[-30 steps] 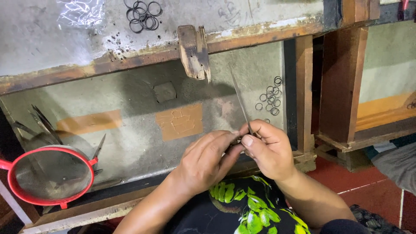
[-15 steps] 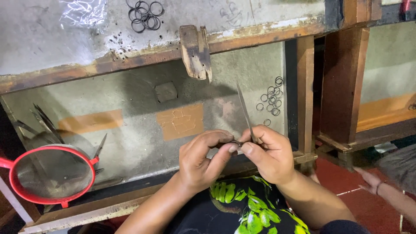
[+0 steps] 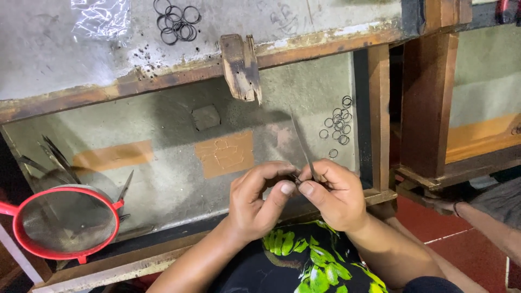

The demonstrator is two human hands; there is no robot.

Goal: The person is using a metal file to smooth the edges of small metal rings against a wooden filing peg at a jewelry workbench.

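Pinching thin metal blade [image 3: 302, 145] between both hands [image 3: 296, 191], still; blade tilted slightly more upright than before.

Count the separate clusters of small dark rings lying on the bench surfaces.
2. One cluster of rings lies on the upper grey shelf near the plastic wrap. The other cluster lies on the lower surface, right, above the hands. More may be hidden.

A worn wooden bench [image 3: 325, 40] with a grey, stained top stands over a lower grey shelf [image 3: 163, 135] patched orange. Beside it stands a wooden post [image 3: 429, 97] on red floor tiles [image 3: 467, 244].
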